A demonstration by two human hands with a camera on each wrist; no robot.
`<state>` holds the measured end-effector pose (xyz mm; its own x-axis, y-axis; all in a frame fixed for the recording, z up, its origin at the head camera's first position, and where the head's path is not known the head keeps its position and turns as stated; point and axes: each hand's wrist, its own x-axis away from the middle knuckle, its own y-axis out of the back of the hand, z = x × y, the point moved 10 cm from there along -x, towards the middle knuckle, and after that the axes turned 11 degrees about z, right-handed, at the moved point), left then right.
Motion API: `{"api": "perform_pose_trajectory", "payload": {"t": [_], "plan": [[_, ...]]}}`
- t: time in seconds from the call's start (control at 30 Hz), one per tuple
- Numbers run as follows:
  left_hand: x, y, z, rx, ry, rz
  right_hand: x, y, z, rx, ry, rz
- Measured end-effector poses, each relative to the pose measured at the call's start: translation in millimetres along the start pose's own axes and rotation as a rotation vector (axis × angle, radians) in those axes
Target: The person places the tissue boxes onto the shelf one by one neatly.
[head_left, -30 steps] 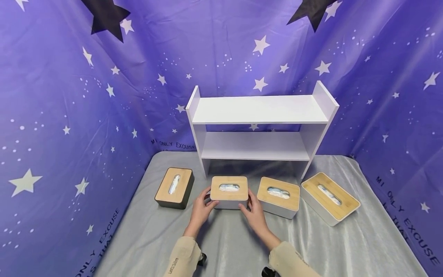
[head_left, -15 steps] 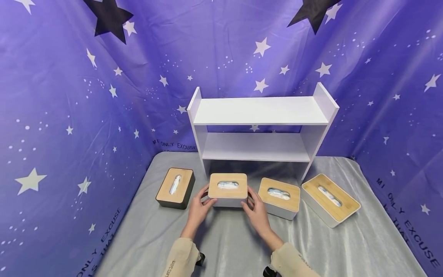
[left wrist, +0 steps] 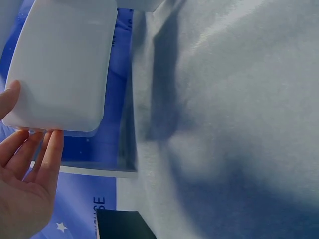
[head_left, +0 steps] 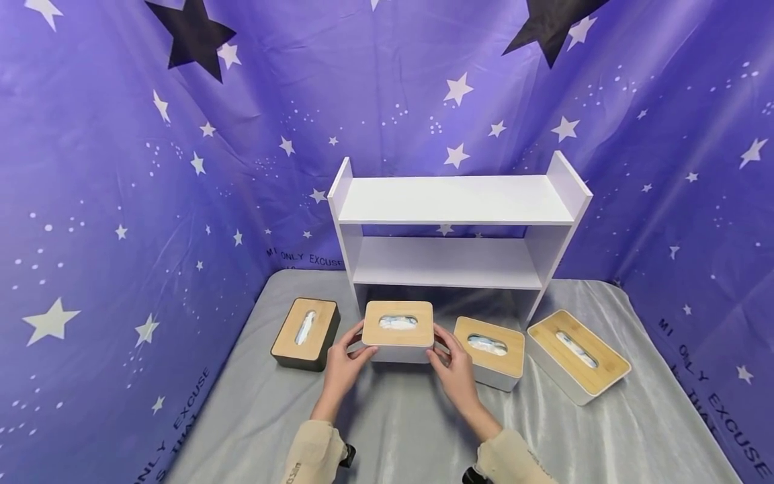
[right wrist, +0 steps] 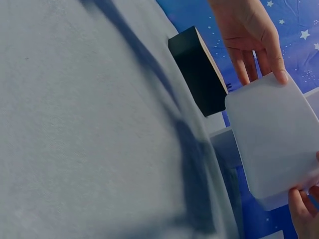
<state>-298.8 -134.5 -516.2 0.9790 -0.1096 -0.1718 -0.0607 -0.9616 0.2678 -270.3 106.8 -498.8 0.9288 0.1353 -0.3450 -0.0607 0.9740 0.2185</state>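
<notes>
Four tissue boxes; both hands' fingers (head_left: pixel 357 354) clamped on white tissue box (head_left: pixel 398 331), lifted.

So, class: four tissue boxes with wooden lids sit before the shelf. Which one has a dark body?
The leftmost tissue box, just outside the left hand. Its body is black; the other three are white, including the held box.

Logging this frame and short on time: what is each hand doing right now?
Left hand: holds the left end of the white tissue box, lifted off the grey cloth.
Right hand: holds its right end.
</notes>
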Motion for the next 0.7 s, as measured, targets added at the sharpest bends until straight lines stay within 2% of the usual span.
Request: {"api": "perform_pose_trajectory", "payload": {"t": [0.27, 0.5, 0.7], "plan": [[-4.6, -0.1, -11.4, -0.001, 0.018, -0.019, -7, 9, 8, 0.035, 0.042, -0.033], [-4.3, 4.7, -27.3, 0.026, -0.046, -0.047, -8, 15, 56, 0.062, 0.073, -0.025], [-2.8, 4.3, -62.1, 0.011, -0.06, -0.036, -9, 23, 67, 0.08, 0.085, -0.049]]}}
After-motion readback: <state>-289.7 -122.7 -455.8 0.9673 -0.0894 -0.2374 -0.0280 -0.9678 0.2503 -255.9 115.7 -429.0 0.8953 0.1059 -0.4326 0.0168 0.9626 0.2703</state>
